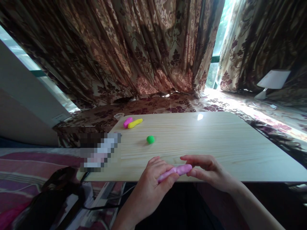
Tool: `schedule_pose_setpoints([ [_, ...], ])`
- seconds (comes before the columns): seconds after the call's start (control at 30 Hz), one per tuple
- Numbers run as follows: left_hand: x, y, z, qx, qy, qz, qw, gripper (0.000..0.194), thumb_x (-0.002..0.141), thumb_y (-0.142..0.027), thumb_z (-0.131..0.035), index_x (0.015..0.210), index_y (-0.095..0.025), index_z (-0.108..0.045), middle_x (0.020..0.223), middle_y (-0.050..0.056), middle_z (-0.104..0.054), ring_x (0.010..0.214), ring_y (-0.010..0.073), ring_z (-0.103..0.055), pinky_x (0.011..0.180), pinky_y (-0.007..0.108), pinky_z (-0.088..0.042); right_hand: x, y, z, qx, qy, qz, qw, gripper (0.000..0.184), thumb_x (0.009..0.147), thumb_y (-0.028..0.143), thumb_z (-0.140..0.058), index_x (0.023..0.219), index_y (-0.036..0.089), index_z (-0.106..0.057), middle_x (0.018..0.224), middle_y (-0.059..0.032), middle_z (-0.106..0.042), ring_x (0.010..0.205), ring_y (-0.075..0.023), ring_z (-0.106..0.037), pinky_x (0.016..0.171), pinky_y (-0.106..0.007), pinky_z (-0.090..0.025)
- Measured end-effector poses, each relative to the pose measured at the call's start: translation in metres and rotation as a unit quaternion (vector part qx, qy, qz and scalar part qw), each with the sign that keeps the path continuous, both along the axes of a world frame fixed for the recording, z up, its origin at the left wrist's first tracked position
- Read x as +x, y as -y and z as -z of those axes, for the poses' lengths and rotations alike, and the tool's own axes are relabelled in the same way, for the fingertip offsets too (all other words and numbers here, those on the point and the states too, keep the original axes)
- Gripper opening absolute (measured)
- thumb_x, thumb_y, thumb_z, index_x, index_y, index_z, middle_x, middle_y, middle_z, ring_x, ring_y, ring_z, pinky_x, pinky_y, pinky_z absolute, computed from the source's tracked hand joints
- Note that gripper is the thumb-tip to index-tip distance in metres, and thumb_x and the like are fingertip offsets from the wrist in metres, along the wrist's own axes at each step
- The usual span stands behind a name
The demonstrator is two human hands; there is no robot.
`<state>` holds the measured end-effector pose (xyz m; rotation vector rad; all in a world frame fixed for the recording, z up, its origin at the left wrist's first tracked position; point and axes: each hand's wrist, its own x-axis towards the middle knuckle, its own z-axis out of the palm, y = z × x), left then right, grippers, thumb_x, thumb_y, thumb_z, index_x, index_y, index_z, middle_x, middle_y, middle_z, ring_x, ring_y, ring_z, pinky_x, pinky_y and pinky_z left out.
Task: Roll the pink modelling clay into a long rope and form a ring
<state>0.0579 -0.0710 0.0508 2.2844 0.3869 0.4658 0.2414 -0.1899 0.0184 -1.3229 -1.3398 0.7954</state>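
My left hand (157, 175) is closed around a light pink roll of modelling clay (183, 169), just above the near edge of the table. The roll's right end sticks out past the thumb, and its surface looks a little uneven. At that end is my right hand (206, 167), thumb and fingers apart; whether the thumb tip touches the clay I cannot tell. Farther back on the table lies a small green clay ball (150, 139). Toward the far left corner, a yellow clay roll (135, 123) rests against a bright magenta clay piece (127, 122).
The pale wood-grain table (203, 137) stretches in front of me. A blurred-out flat object (103, 151) lies at its left edge, with a dark cable below. Behind are patterned curtains (144, 48) and a cloth-covered ledge bearing a white lamp (274, 79) at the right.
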Motion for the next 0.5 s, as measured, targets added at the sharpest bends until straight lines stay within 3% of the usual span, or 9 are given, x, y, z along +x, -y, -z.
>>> schedule_pose_setpoints([
  [0.3,0.0016,0.0005,0.0,-0.031,-0.019,0.018,0.999,0.027,0.092,-0.034,-0.043,0.082,-0.023,-0.066,0.073,-0.001,-0.06,0.079,0.0147,-0.055,0.088,0.029,-0.041,0.0044,0.0025,0.0025,-0.012,-0.016,-0.002,1.0,0.025,0.082,0.028,-0.064,0.107,0.024,-0.068,0.091,-0.0021,-0.069,0.08,-0.0156,-0.063,0.071,-0.024,-0.05],
  [0.4,0.0025,0.001,0.0034,-0.041,-0.006,0.006,0.999,0.019,0.087,-0.036,-0.052,0.095,-0.026,-0.066,0.089,0.0,-0.066,0.093,0.0176,-0.058,0.09,0.03,-0.042,0.0003,0.0017,-0.0001,0.006,0.003,0.017,1.0,0.028,0.081,0.027,-0.065,0.109,0.025,-0.066,0.099,-0.0025,-0.069,0.09,-0.0182,-0.062,0.079,-0.027,-0.049],
  [0.5,0.0039,0.0013,0.005,-0.036,0.008,-0.004,0.999,0.027,0.082,-0.035,-0.06,0.108,-0.029,-0.063,0.104,0.0,-0.067,0.102,0.0199,-0.058,0.1,0.036,-0.037,-0.0016,0.0002,-0.0018,0.019,0.008,0.001,1.0,0.026,0.081,0.027,-0.065,0.107,0.023,-0.067,0.098,-0.003,-0.069,0.089,-0.0183,-0.062,0.079,-0.027,-0.048],
])
